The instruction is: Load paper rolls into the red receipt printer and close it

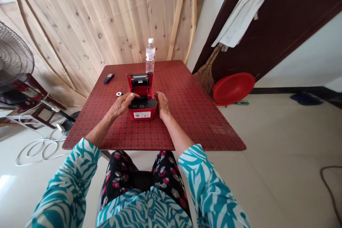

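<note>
A small red and black label printer [142, 114] stands on the table with its lid [140, 79] raised, and a white label is stuck on its front. My left hand [121, 105] reaches over the printer's left edge, fingers stretched toward the opening; their tips are partly hidden. Against or close beside the right side lies my right hand [163, 104], fingers extended and not wrapped round anything. A small white paper roll [119, 94] with a dark core sits just beyond my left hand.
Behind the printer stands a clear water bottle [150, 57]. A dark remote-like device [108, 78] lies at the back left of the red patterned table [187, 121]. A fan [13, 57] stands at left; a broom [208, 71] and red basin [234, 88] are at right.
</note>
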Demonstrator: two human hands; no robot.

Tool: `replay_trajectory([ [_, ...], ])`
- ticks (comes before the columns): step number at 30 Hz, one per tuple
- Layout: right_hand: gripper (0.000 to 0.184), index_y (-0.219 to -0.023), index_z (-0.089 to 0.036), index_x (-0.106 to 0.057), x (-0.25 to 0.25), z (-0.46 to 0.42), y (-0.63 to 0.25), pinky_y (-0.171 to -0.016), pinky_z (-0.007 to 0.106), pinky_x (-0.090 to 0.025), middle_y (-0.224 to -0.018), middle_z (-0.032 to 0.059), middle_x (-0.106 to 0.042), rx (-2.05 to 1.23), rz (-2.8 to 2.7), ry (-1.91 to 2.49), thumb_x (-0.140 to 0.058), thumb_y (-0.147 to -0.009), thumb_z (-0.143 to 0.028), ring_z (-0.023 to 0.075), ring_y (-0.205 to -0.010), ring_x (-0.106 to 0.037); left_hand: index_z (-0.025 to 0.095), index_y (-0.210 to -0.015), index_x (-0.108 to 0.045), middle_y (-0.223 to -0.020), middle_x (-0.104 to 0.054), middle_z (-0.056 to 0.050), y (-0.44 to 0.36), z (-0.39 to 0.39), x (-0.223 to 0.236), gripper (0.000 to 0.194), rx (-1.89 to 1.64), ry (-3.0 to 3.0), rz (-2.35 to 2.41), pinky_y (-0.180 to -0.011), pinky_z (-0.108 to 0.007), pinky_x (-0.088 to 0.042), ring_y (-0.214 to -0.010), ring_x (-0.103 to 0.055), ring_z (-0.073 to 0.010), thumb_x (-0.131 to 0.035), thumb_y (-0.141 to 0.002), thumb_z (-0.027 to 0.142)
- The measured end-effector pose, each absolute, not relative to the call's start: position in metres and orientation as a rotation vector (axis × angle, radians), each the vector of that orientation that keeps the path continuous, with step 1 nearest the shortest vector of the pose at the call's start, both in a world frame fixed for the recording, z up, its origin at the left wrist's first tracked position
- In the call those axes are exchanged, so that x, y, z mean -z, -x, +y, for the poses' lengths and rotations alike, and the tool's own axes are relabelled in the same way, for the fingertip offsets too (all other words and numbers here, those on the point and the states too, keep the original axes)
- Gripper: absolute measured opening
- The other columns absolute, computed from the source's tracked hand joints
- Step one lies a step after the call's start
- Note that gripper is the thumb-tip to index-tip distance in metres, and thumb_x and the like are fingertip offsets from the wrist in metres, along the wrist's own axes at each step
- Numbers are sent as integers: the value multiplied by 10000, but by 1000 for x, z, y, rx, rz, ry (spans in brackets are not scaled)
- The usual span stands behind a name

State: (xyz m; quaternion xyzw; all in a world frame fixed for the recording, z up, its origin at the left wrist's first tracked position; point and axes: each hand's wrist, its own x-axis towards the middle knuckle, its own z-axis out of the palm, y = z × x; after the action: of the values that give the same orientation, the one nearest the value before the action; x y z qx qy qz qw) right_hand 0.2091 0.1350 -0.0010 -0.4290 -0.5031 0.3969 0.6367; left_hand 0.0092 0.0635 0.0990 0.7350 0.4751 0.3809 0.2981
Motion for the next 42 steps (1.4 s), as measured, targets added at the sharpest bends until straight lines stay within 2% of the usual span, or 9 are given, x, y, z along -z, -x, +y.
replay_trajectory([
  [5, 515, -1208, -279, -587, -51, 182, -207, -1039, 472, -456, -1321, 70, -627, -952, -1169, 934, -467, -867, -646, 218, -1188, -593, 199, -1023, -728, -1113, -709, -102, -14, 61, -92, 503, -1067, -2191, 1197, -1016, -405, -436, -1093, -623, -241, -352, -981, 530],
  [9, 550, -1153, -260, -619, -76, 187, -201, -1038, 475, -456, -1236, 63, -667, -952, -1290, 893, -442, -859, -689, 224, -1158, -597, 199, -1006, -743, -1107, -677, -129, -15, 60, -89, 477, -1093, -2470, 1246, -959, -446, -430, -1017, -592, -250, -368, -983, 492],
  [13, 537, -1046, -244, -667, -65, 156, -205, -1031, 434, -468, -1149, 61, -702, -876, -1336, 870, -406, -873, -680, 215, -1109, -618, 230, -1020, -750, -1171, -632, -129, -14, 54, -84, 426, -1182, -2664, 1389, -992, -496, -368, -1112, -507, -290, -436, -956, 510],
  [18, 503, -965, -277, -695, -47, 120, -209, -1117, 425, -403, -1175, 44, -696, -687, -1388, 832, -355, -912, -644, 203, -1193, -587, 208, -1182, -654, -1238, -610, -134, -13, 47, -81, 522, -1461, -2532, 1377, -1046, -463, -353, -1173, -505, -262, -273, -1002, 517],
  [21, 525, -960, -277, -695, -41, 109, -211, -1129, 438, -392, -1207, 52, -677, -658, -1409, 823, -328, -921, -651, 205, -1208, -578, 201, -1252, -607, -1254, -611, -136, -11, 46, -80, 563, -1579, -2410, 1469, -1067, -453, -340, -1192, -505, -257, -239, -1000, 544],
  [27, 544, -1007, -271, -675, -28, 97, -211, -1162, 432, -354, -1296, 54, -618, -650, -1442, 866, -279, -942, -638, 197, -1274, -528, 213, -1126, -694, -1244, -646, -108, -7, 51, -64, 594, -1393, -2386, 1505, -1098, -449, -322, -1233, -491, -246, -223, -1001, 554],
  [37, 586, -985, -261, -663, -17, 95, -205, -1169, 449, -337, -1256, 78, -620, -598, -1382, 920, -232, -935, -656, 217, -1261, -522, 199, -1135, -681, -1274, -641, -118, -13, 46, -49, 592, -1440, -2273, 1489, -1109, -449, -335, -1252, -512, -237, -214, -1008, 539],
  [39, 577, -1030, -263, -657, -15, 96, -205, -1159, 452, -349, -1261, 80, -620, -634, -1365, 915, -266, -921, -673, 223, -1264, -521, 196, -1222, -637, -1335, -604, -128, -13, 43, -49, 560, -1516, -2163, 1415, -1112, -441, -345, -1276, -508, -237, -254, -1003, 541],
  [42, 597, -1231, -262, -575, -7, 100, -205, -1046, 447, -459, -1312, 97, -594, -781, -1224, 920, -305, -903, -682, 228, -1190, -579, 204, -1314, -561, -1342, -590, -132, -10, 42, -48, 540, -1764, -1809, 1394, -1052, -408, -418, -1260, -532, -238, -322, -982, 556],
])
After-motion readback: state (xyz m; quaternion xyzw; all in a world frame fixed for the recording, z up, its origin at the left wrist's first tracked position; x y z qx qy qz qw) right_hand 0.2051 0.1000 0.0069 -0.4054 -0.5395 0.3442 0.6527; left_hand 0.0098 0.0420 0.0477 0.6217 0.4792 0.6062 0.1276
